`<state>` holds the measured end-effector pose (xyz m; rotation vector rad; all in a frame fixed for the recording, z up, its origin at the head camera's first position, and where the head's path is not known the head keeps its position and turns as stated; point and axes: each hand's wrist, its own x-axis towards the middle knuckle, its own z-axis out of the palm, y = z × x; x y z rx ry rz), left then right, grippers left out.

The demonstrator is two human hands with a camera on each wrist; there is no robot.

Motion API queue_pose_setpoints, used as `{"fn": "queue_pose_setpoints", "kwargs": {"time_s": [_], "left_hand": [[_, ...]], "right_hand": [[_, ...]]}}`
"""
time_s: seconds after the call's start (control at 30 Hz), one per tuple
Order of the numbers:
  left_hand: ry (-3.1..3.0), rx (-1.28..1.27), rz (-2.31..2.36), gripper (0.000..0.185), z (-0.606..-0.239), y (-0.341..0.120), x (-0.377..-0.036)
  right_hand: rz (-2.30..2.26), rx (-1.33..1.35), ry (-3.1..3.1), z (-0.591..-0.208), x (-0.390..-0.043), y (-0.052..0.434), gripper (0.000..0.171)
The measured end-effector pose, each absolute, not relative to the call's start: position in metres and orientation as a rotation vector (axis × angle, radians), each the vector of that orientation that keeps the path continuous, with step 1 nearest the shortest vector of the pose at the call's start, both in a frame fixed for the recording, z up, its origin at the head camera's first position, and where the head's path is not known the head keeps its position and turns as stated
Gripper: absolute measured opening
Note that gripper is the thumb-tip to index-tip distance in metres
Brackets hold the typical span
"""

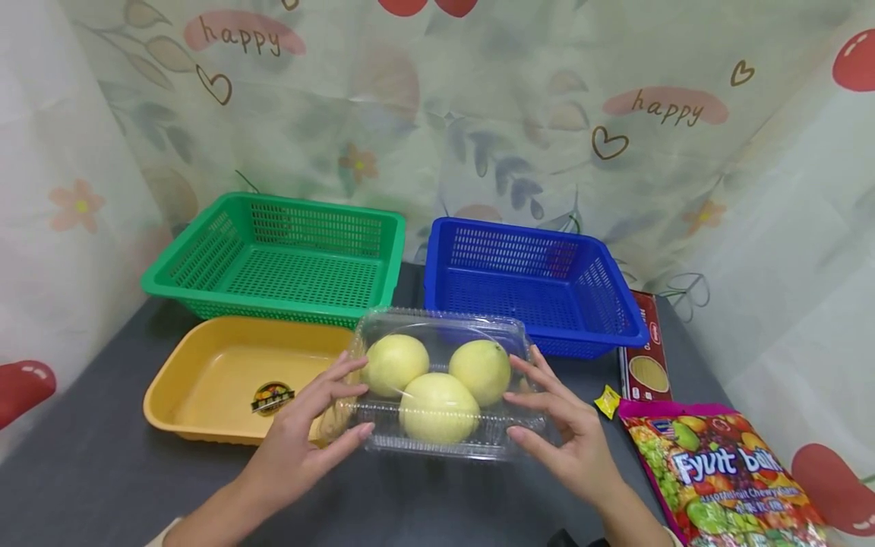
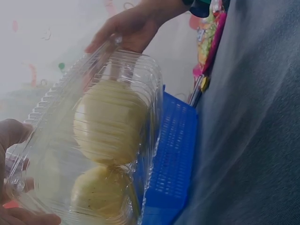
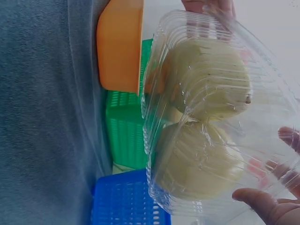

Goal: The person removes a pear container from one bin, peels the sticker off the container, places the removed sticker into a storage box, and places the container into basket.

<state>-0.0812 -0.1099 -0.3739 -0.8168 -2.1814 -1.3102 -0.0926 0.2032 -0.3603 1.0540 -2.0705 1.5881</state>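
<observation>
Both hands hold up a clear plastic clamshell box (image 1: 444, 323), its lid down over three round, pale yellow fruits (image 1: 440, 409). My left hand (image 1: 301, 429) grips the box's left end, thumb at the near side and fingers farther back along the edge. At the opposite end my right hand (image 1: 570, 425) grips in the same way. The left wrist view shows the box (image 2: 150, 75) above table height, with fruit pressed near its ribbed wall. In the right wrist view two of the fruits (image 3: 206, 79) show through the plastic, the right thumb against the rim.
A yellow tray (image 1: 205, 334) stands at left, partly behind the box. Behind are a green basket (image 1: 171, 285) and a blue basket (image 1: 615, 304). To the right lie a red package (image 1: 652, 342), a small yellow wrapped candy (image 1: 607, 401) and a colourful candy bag (image 1: 718, 471).
</observation>
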Motion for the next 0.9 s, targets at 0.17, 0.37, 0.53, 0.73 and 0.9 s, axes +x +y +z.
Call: {"fn": "queue_pose_setpoints", "kwargs": {"time_s": [0.17, 0.37, 0.53, 0.73, 0.9], "left_hand": [[-2.088, -0.849, -1.286, 0.044, -0.369, -0.113, -0.087], [-2.060, -0.831, -1.285, 0.047, -0.363, -0.119, -0.093], [-2.050, -0.813, -1.281, 0.046, -0.356, -0.125, -0.100], [-2.036, -0.782, -1.284, 0.044, -0.347, -0.132, -0.109], [-2.039, -0.741, -1.251, 0.045, -0.341, -0.139, -0.118]], "right_hand": [[1.597, 1.045, -2.087, -0.355, -0.099, 0.199, 0.037], [1.603, 1.065, -2.076, -0.349, -0.110, 0.191, 0.032], [1.636, 1.024, -2.109, -0.341, -0.118, 0.183, 0.029], [1.656, 0.982, -2.144, -0.333, -0.129, 0.172, 0.025], [1.668, 1.013, -2.110, -0.328, -0.141, 0.163, 0.023]]}}
